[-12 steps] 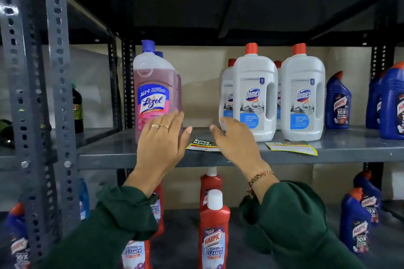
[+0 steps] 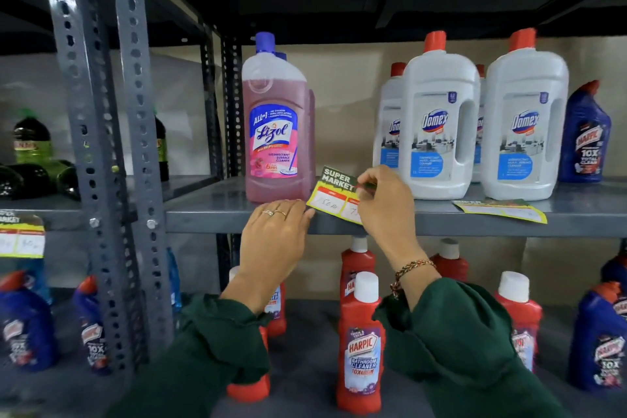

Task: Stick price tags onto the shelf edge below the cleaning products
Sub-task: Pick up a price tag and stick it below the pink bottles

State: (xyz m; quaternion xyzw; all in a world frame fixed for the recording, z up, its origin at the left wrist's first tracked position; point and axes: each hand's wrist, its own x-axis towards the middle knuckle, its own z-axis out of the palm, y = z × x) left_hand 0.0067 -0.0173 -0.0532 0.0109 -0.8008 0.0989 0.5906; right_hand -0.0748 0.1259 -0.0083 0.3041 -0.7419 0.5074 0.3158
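A yellow and green "Super Market" price tag (image 2: 334, 193) is lifted off the grey shelf, tilted, just right of the pink Lizol bottle (image 2: 276, 132). My right hand (image 2: 383, 204) pinches its right end between thumb and fingers. My left hand (image 2: 276, 234) rests against the grey shelf edge (image 2: 475, 225) below the Lizol bottle, fingertips touching the tag's lower left corner. A second price tag (image 2: 500, 210) lies flat on the shelf in front of the white Domex bottles (image 2: 437, 125).
A blue Harpic bottle (image 2: 583, 136) stands at the right of the same shelf. Red Harpic bottles (image 2: 361, 346) and blue ones fill the shelf below. A perforated grey upright (image 2: 101, 146) stands at left. Another tag (image 2: 20, 237) hangs on the left unit's shelf edge.
My right hand has picked the price tag up from the shelf top. My left hand has dropped from the Lizol bottle to the shelf edge. The view has moved closer and lower.
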